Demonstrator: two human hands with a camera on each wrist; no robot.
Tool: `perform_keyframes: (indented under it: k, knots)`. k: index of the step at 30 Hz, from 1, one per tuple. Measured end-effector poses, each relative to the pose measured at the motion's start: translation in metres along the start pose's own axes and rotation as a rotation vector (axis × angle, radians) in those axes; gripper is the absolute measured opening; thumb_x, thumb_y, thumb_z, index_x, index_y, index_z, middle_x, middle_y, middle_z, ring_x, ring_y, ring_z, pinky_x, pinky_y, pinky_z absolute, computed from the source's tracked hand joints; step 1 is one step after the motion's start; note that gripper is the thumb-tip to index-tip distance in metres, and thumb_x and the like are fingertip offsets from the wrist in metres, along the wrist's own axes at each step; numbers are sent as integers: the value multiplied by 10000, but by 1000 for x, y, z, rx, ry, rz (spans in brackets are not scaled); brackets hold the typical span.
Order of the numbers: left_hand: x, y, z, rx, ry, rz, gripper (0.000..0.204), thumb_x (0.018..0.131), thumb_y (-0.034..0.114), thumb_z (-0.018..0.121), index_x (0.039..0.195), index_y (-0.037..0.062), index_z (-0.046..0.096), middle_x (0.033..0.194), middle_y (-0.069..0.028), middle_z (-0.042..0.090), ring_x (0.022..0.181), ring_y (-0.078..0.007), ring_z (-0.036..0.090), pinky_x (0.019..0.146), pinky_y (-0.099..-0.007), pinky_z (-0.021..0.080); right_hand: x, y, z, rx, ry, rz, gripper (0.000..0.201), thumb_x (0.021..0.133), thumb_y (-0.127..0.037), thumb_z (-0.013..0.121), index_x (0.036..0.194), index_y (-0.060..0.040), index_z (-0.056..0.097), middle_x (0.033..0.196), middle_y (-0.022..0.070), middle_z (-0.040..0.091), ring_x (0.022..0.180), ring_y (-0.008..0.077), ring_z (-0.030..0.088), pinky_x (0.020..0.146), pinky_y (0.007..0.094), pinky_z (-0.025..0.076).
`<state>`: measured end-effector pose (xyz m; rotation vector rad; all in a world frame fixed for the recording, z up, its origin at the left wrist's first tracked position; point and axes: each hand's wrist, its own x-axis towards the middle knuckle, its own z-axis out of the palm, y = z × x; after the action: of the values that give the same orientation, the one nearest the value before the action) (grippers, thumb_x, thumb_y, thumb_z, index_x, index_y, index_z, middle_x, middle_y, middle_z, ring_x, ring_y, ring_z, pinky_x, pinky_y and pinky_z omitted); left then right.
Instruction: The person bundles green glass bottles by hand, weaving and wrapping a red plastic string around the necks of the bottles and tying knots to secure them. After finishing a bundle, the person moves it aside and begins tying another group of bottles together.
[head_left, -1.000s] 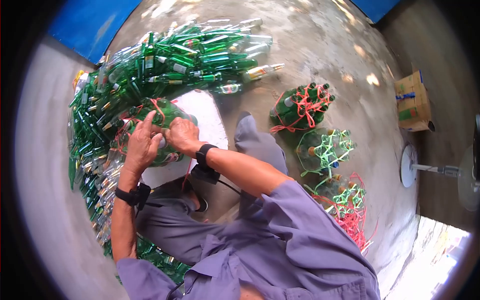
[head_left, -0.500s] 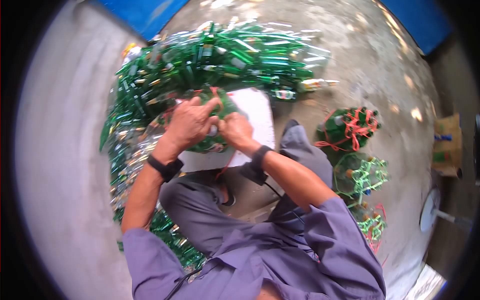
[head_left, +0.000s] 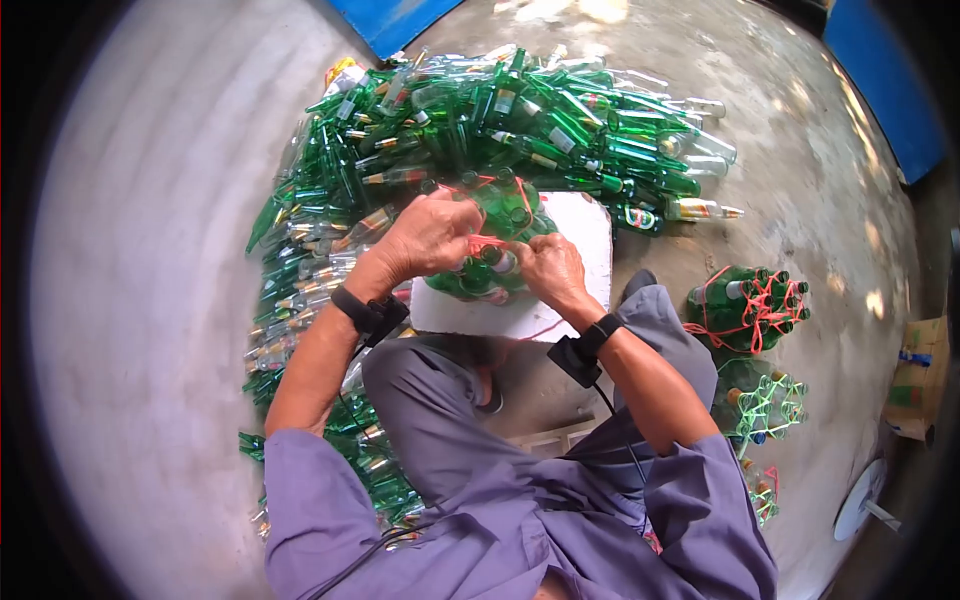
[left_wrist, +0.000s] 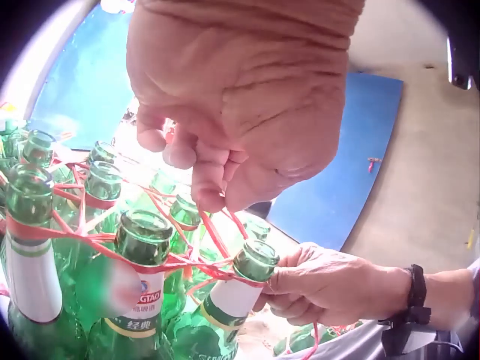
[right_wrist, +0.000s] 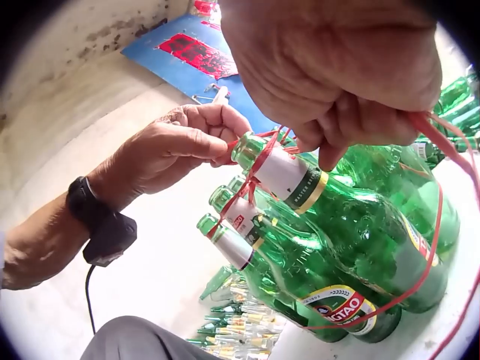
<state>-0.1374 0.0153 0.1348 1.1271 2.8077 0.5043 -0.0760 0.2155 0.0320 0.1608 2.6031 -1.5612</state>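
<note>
Green glass beer bottles (right_wrist: pixel 352 247) stand bunched upright on a white slab (head_left: pixel 585 225) before the person's knees. Red plastic twine (left_wrist: pixel 97 238) loops round their necks and crosses between them. Above the necks, the left hand (head_left: pixel 435 232) pinches a raised strand of the twine between thumb and forefinger. The right hand (head_left: pixel 553 272), low beside a neck at the near right of the bunch, has its fingers curled round the twine. From that fist a loose length of twine (right_wrist: pixel 439 142) trails down past the bottles.
A large heap of loose bottles (head_left: pixel 340 180) curves behind and left of the slab. At right on the concrete floor stand a red-tied bottle bundle (head_left: pixel 748 308) and a green-tied one (head_left: pixel 770 408). Farther right are a cardboard box (head_left: pixel 915 375) and a round white base (head_left: pixel 860 497).
The head view has swung, so the scene shifts right. The left hand, earlier with its forefinger extended, now has its fingers drawn in; the hands have moved apart with red twine between them.
</note>
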Motion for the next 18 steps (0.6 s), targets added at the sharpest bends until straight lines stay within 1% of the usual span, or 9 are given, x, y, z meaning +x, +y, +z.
perform_keyframes:
  k: [2,4,6,8,10,12,15,17,18]
  knots:
    - [-2,5,-5,56,-76,78,171,717,40,627,884,40,664,780,-76,663,820,-284,606,761,-417,518,0,-2,-2,37,1,-14,412,900,-385,675,746,-5,716,757,257,672,774,456,665,722,533,518]
    - [-2,1,-4,83,-41,81,131,711,28,636,839,38,663,781,-68,661,806,-279,600,750,-410,517,1,-3,-1,19,-21,1,383,898,-353,667,748,-3,710,754,258,669,763,455,663,719,535,515]
    - [-2,-5,-4,-1,32,-25,140,702,16,645,838,48,661,787,-63,664,803,-277,593,750,-398,515,0,-4,0,23,-10,-29,376,900,-338,657,748,2,706,752,259,667,760,454,663,717,536,515]
    - [-1,-15,-5,-21,56,-26,127,726,21,669,849,50,674,789,-61,667,819,-252,608,760,-375,518,0,-2,5,30,-2,-56,369,902,-323,648,747,7,702,750,261,664,757,453,663,716,536,515]
    - [3,-23,-4,-164,51,-135,97,762,35,690,858,48,690,814,-52,680,860,-223,624,778,-348,519,3,2,14,51,108,-122,357,898,-282,643,719,24,686,615,221,620,566,352,629,605,475,486]
    - [8,-28,-1,-138,71,-108,95,776,42,707,870,34,718,810,-56,701,824,-189,655,754,-328,527,4,5,17,59,116,-122,349,896,-272,641,715,23,684,614,219,621,564,350,628,604,470,486]
    - [18,-28,7,-290,108,-328,136,762,33,705,889,29,755,759,-92,724,703,-162,692,679,-308,537,4,2,16,72,127,-115,339,894,-260,638,712,23,681,612,216,621,560,346,626,603,463,487]
    - [25,-29,13,-237,137,-329,133,761,35,703,880,37,761,761,-97,726,713,-162,696,677,-304,536,4,0,13,76,130,-111,338,894,-257,638,711,24,681,611,216,621,558,344,625,604,462,487]
    - [28,-29,16,-185,163,-330,130,760,38,701,872,45,768,763,-101,728,723,-162,700,676,-301,535,2,-4,8,85,89,-69,333,899,-260,621,734,21,691,669,239,640,644,395,645,661,494,504]
